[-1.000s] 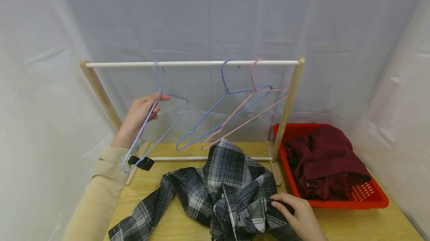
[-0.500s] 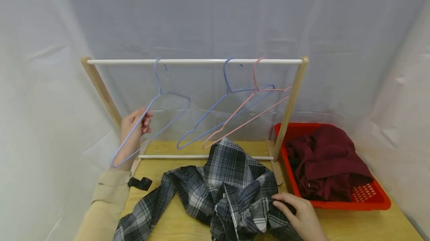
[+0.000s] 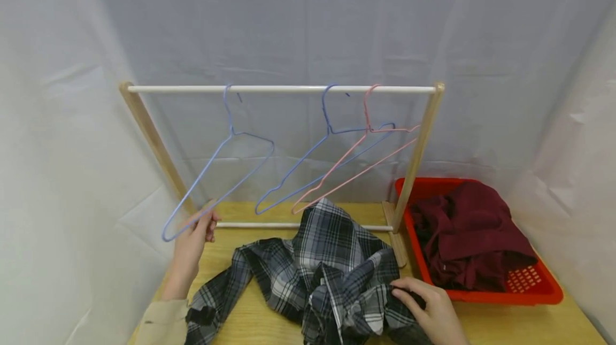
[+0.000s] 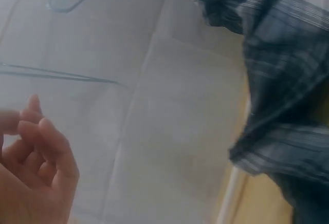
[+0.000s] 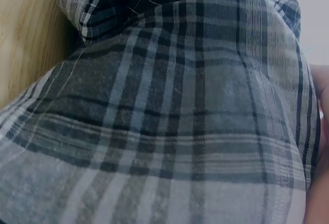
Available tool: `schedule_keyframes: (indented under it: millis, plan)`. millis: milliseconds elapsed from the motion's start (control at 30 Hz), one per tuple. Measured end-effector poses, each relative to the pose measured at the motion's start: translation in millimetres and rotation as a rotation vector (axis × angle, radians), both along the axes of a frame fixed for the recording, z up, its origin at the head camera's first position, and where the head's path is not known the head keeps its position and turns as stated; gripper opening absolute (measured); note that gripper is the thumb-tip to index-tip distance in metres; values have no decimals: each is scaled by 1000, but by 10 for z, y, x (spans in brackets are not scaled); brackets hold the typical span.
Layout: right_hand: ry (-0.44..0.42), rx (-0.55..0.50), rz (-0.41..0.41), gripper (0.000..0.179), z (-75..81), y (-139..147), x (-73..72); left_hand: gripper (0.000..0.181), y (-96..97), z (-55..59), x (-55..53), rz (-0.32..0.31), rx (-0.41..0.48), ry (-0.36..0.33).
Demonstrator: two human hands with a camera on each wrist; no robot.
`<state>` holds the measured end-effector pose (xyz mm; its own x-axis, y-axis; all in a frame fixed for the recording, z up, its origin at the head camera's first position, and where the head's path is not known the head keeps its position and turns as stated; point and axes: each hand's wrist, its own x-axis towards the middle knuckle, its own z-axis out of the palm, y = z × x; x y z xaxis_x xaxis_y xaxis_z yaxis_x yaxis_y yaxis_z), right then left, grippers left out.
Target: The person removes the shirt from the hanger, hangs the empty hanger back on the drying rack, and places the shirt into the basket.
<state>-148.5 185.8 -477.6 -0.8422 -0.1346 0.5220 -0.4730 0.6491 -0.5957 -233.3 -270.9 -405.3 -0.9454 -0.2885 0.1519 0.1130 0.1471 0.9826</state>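
A crumpled grey, black and white plaid shirt (image 3: pixel 332 248) lies on the wooden table, with one long strip of cloth stretching to the left. My right hand (image 3: pixel 425 307) pinches its right side between thumb and fingers. Plaid cloth fills most of the right wrist view, where only the hand's edge (image 5: pixel 318 121) shows. My left hand (image 3: pixel 194 235) is by the lower bar of the light blue hanger (image 3: pixel 197 178), which hangs on the white rail. In the left wrist view its fingers (image 4: pixel 59 149) are loosely curled with nothing between them.
The wooden rack (image 3: pixel 416 158) also carries a darker blue hanger (image 3: pixel 300 160) and a pink hanger (image 3: pixel 344 162) at its right. To the right stands a red basket (image 3: pixel 546 283) with a maroon garment (image 3: pixel 476 232) in it. White sheeting surrounds the table.
My left hand has let go of the light blue hanger's neck and moved down past its lower bar. The hanger has swung slightly. My right hand stays on the plaid shirt.
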Motion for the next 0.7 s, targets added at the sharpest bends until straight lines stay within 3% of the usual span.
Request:
schedule_keyframes:
  millis: [167,300,467,700]
  plan:
    - [18,8,-83,25,24,0,-19,38,70,-249,210,-4,-207,-4]
    - [25,14,-124,25,21,0,-35,38,109,-424,326,1,-364,-106]
    - [-32,3,-139,20,22,-14,-20,27,65,-648,404,-45,-470,-216]
    - [-62,12,-163,19,36,-4,0,26,-98,-883,484,-90,-653,-269]
